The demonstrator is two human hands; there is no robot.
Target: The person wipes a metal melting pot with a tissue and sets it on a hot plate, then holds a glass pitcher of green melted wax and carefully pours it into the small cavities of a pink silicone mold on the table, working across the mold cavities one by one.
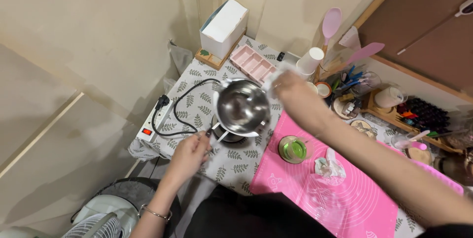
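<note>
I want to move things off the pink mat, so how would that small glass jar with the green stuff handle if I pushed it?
The glass jar looks squat and wide, so it would probably slide rather than tip. The pink mat looks like silicone, so it may drag. Being glass, it is likely fragile and heavy for its size.

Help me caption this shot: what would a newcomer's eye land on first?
The shiny steel pot at centre, its handle held by the left hand while the right hand presses a white tissue to its rim. Next, the bright pink silicone mat at lower right, bearing a glass jar of green liquid.
</note>
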